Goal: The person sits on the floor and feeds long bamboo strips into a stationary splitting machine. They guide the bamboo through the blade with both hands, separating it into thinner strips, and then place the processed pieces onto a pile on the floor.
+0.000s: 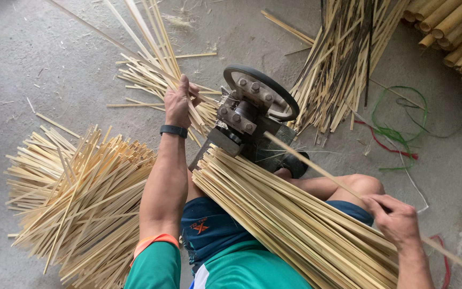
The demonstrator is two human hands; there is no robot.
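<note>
Bamboo strip [316,167] runs from the clenched right hand [397,219] into the small splitting machine [249,115]; keep it straight and level. The left hand [178,101] grips thin slivers [199,115] beyond the machine.

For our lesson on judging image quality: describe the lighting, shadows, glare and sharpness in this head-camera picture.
Head view: soft, even daylight, with no glare on the concrete floor; only faint shadows under the bamboo strip pile. The left hand, the right hand and the wheeled metal machine are all sharp. Slight wide-angle stretching shows towards the edges.
</note>
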